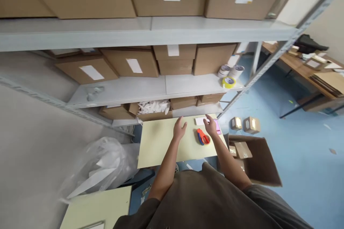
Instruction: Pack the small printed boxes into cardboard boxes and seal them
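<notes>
My left hand point(179, 129) is over the middle of a pale yellow table point(156, 143), thumb and fingers apart, holding nothing. Opposite it, my right hand point(211, 126) is also open, fingers apart and palm turned inward. Between and just below the hands lies an orange-red and blue tool point(203, 137) with a ring-like end, perhaps a tape dispenser. A white flat item point(199, 121) lies by my right fingertips, partly covered by them. Just right of that hand is a pink-purple rectangular item point(217, 126). Whether my right hand touches either one, I cannot tell.
A metal shelf point(126, 87) holding cardboard boxes point(215, 59) and tape rolls point(228, 82) rises behind the table. An open carton point(264, 161) with small boxes stands at right, two small boxes point(252, 125) beyond it. A clear plastic bag point(107, 164) bulges at left.
</notes>
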Available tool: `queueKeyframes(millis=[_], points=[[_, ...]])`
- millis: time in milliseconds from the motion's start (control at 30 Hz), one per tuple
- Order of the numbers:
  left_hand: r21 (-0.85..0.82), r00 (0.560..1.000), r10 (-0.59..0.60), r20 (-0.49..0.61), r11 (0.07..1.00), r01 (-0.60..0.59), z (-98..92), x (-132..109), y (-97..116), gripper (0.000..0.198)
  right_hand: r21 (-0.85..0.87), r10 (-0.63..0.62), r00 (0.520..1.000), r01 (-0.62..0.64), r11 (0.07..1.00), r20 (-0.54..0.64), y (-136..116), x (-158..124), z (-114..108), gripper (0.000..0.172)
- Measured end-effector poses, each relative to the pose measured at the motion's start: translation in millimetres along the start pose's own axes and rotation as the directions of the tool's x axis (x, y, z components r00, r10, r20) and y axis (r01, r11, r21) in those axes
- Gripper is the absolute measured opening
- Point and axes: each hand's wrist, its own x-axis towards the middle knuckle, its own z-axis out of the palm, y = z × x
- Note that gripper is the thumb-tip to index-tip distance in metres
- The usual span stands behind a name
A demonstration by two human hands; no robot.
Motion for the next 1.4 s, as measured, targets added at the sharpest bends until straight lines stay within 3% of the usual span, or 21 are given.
queueKeyframes(millis=[133, 200, 300, 433, 567, 667, 767, 900, 1000, 1133, 1300, 1400], points=[[0.055, 0.999, 0.001, -0.040, 0.998, 0.001, -45.0, -0.2, -31.0, 0.051, -0.093, -0.124, 0.991, 0.128, 0.987, 0.053, -17.0, -18.8, 41.8, 0.053], [0.074, 0.999, 0.005, -0.042, 0.997, -0.002, -52.0, -1.1, -38.2, 0.049, -0.153, -0.176, 0.981, 0.186, 0.971, 0.075, -19.7, -28.6, 47.7, 0.051], [0.091, 0.999, 0.029, -0.031, 0.996, -0.026, -46.8, -1.1, -34.4, 0.047, -0.232, -0.196, 0.976, 0.214, 0.949, 0.100, -20.4, -37.8, 40.1, 0.051], [0.064, 0.997, 0.063, 0.039, 0.996, -0.065, -17.1, -3.2, -14.7, 0.043, -0.314, -0.131, 0.982, 0.169, 0.934, 0.136, -6.8, -44.1, 12.1, 0.050], [0.063, 0.987, 0.011, 0.161, 0.998, -0.021, 27.1, -18.2, -2.0, 0.039, -0.382, 0.019, 0.987, 0.045, 0.923, 0.161, 26.7, -62.1, -19.7, 0.051], [0.066, 0.976, -0.030, 0.218, 0.998, 0.016, 60.0, -33.4, -3.4, 0.039, -0.408, 0.120, 0.978, -0.041, 0.912, 0.168, 55.4, -77.9, -31.6, 0.047], [0.088, 0.966, -0.128, 0.224, 0.990, 0.111, 86.2, -52.1, -12.7, 0.042, -0.394, 0.208, 0.946, -0.097, 0.914, 0.250, 82.7, -86.5, -25.4, 0.041], [0.154, 0.951, -0.226, 0.212, 0.969, 0.196, 103.9, -90.9, -33.7, 0.040, -0.415, 0.330, 0.852, -0.149, 0.898, 0.406, 115.4, -88.3, 8.8, 0.032], [0.173, 0.934, -0.280, 0.221, 0.954, 0.245, 103.9, -124.7, -49.5, 0.039, -0.483, 0.405, 0.798, -0.165, 0.860, 0.447, 134.1, -87.0, 39.6, 0.038], [0.187, 0.903, -0.374, 0.210, 0.922, 0.338, 91.8, -153.4, -59.1, 0.032, -0.523, 0.453, 0.795, -0.206, 0.827, 0.404, 147.9, -82.2, 59.2, 0.041], [0.148, 0.906, -0.382, 0.182, 0.922, 0.359, 72.3, -145.2, -46.5, 0.026, -0.454, 0.428, 0.799, -0.222, 0.863, 0.423, 141.5, -78.3, 35.7, 0.036], [0.097, 0.928, -0.338, 0.159, 0.940, 0.326, 63.8, -123.3, -27.7, 0.027, -0.490, 0.361, 0.827, -0.121, 0.863, 0.431, 119.2, -72.0, 9.4, 0.035]])
